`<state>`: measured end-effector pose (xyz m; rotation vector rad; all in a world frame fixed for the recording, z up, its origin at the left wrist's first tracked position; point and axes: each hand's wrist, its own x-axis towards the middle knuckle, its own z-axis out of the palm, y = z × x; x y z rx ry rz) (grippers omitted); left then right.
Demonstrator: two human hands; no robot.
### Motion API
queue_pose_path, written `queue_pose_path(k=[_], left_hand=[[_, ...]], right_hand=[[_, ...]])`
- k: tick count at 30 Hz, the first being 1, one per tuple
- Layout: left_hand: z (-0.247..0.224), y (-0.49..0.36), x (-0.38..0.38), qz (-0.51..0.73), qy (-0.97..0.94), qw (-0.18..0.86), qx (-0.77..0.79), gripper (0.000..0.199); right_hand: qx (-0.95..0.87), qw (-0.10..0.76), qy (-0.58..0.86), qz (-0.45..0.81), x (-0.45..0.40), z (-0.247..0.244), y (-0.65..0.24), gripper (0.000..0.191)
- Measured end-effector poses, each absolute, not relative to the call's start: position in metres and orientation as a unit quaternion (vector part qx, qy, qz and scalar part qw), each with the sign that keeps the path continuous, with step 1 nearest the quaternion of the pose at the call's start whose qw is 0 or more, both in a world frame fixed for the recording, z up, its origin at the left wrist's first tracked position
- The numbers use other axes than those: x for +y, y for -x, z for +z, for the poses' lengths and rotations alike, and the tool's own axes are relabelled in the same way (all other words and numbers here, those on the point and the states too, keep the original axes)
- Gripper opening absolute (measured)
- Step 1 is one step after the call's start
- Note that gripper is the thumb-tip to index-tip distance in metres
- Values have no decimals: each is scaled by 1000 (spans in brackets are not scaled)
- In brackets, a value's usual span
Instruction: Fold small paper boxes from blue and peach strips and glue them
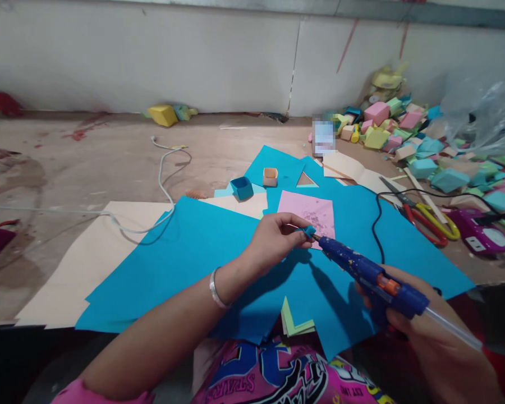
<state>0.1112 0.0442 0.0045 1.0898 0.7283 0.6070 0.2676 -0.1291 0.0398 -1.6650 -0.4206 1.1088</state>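
My left hand (pixel 273 238) pinches a small folded piece of blue paper (pixel 308 230) between thumb and fingers. Wrapped round the handle of a blue hot glue gun (pixel 357 264) is my right hand (pixel 425 331). The gun's nozzle meets the blue piece or sits just beside it; I cannot tell which. A clear glue stick (pixel 454 328) juts from the gun's back end. Below the hands lie large blue paper sheets (pixel 219 252) and a pink square of paper (pixel 290 203) with specks on it. Beyond stand a small blue paper box (pixel 241 188) and a peach one (pixel 270 177).
Scissors with red and yellow handles (pixel 437 221), a purple power strip (pixel 483 233) and a black cord (pixel 376 224) lie at right. Behind them is a heap of coloured paper boxes (pixel 404 129). A white cable (pixel 162 168) crosses the left. Green folded paper (pixel 294 325) lies near my lap.
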Motion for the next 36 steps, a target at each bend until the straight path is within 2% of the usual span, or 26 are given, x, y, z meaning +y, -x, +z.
queue_pose_path(k=[11, 20, 36], left_hand=[[3, -113, 44, 287, -519, 730, 339, 10], [3, -113, 43, 291, -511, 730, 348, 9], [2, -113, 46, 285, -509, 737, 341, 11]], right_hand=[[-148, 544, 672, 480, -133, 27, -276, 52], [-175, 527, 675, 485, -136, 26, -281, 45], [-175, 536, 674, 478, -134, 25, -279, 48]])
